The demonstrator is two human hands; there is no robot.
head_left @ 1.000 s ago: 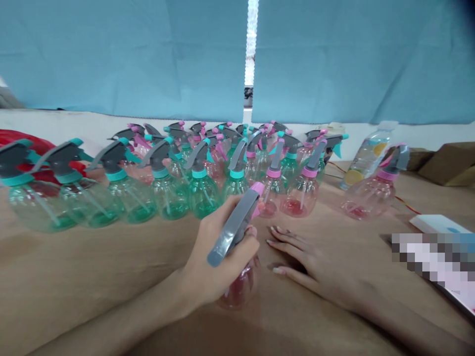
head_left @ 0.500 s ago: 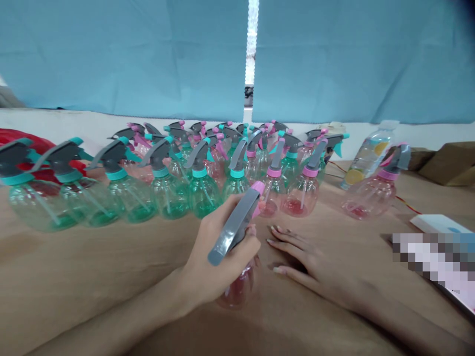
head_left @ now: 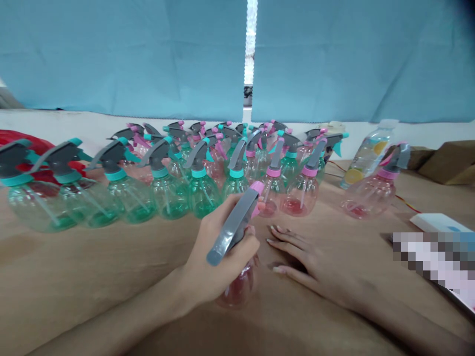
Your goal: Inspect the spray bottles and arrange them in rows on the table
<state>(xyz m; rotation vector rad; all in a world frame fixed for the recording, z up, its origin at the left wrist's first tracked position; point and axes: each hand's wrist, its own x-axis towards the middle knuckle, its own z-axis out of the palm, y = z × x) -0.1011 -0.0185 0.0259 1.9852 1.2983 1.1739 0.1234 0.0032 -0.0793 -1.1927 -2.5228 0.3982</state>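
A pink spray bottle (head_left: 237, 289) with a grey and pink trigger head stands on the table close to me. My left hand (head_left: 218, 237) is wrapped around its neck, just under the sprayer, and hides the collar and part of the trigger. To the right of it, my right hand (head_left: 304, 257) lies on the tabletop with its fingers stretched out and holds nothing. Ahead of both hands runs a front row of spray bottles, green ones such as this green spray bottle (head_left: 204, 198) on the left and pink ones such as this pink spray bottle (head_left: 300, 195) on the right.
More spray bottles crowd behind the front row. At the right are a lone pink spray bottle (head_left: 371, 198), a clear drink bottle (head_left: 367, 153), brown cardboard boxes (head_left: 452, 160) and a blurred-out flat object (head_left: 441, 262). Red material (head_left: 37, 143) lies far left, and a blue curtain (head_left: 129, 59) hangs behind.
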